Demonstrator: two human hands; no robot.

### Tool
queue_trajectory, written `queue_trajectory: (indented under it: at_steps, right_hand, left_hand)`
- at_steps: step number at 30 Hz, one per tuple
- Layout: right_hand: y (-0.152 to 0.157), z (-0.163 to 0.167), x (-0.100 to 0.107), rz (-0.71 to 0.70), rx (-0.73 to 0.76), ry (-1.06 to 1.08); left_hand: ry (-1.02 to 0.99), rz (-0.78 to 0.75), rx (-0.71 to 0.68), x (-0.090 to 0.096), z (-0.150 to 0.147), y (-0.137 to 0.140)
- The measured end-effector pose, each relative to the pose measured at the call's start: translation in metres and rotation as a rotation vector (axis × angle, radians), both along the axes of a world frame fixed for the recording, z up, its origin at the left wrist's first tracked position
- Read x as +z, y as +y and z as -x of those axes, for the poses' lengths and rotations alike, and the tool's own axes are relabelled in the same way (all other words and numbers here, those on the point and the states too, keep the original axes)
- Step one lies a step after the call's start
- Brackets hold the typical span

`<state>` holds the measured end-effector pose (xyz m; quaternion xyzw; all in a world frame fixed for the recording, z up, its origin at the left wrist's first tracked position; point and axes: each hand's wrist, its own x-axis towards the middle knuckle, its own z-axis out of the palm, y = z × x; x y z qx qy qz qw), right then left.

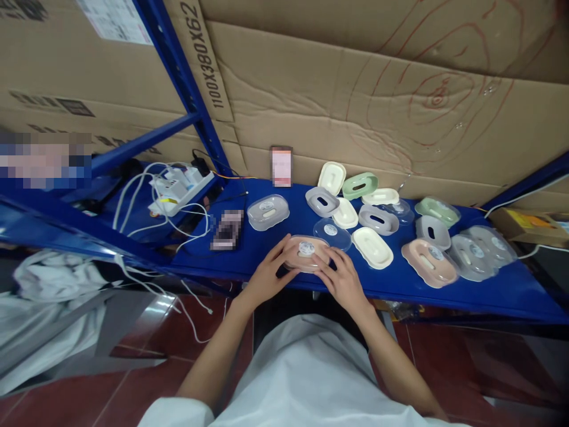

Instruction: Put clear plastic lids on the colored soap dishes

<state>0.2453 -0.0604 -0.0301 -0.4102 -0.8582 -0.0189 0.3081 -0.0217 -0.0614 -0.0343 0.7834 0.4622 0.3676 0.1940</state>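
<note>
Between my two hands is a pink soap box (293, 252) with a clear lid and a round white sticker on top, held at the front of the blue shelf. My left hand (271, 270) is wrapped round its left end. The fingers of my right hand (341, 276) curl over its right end. Just behind it lies a loose clear lid (333, 236) with a sticker. A cream tray (372, 248) is to the right of my right hand. Farther back are a grey slotted tray (377, 220) and a green slotted tray (361, 186).
A lidded grey box (268, 212) sits to the left, near a blurred phone (227, 230). Another phone (281, 167) leans on the cardboard (311, 89). A lidded pink box (429, 264) stands right. At left is a power strip (180, 193) with white cables.
</note>
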Motion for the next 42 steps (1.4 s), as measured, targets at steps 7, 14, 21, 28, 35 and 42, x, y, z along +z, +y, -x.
queue_trajectory:
  at_steps: [7, 14, 21, 28, 35, 42]
  right_hand:
    - [-0.0003, -0.0011, 0.0008, 0.057, 0.063, 0.014]
    - [0.0001, -0.001, 0.0027, 0.076, 0.122, 0.043]
    - [-0.0017, -0.0014, 0.0022, 0.08, 0.132, 0.053]
    - [-0.0004, -0.0001, 0.0028, 0.111, 0.103, 0.031]
    - [0.0002, -0.001, 0.0036, 0.129, 0.136, 0.01]
    - [-0.0018, -0.0016, 0.0057, 0.112, 0.131, 0.025]
  left_hand:
    - [-0.057, 0.064, 0.053, 0.0004, 0.0036, 0.003]
    - [-0.094, 0.121, 0.029, 0.0007, 0.0073, 0.0067]
    - [-0.119, 0.144, 0.026, 0.0035, 0.0072, 0.0063]
    - [-0.127, 0.117, 0.021, 0.0001, 0.0094, 0.0073]
    - [-0.116, 0.14, -0.001, 0.0019, 0.0096, 0.0067]
    - [-0.09, 0.149, -0.013, 0.0013, 0.0086, 0.0074]
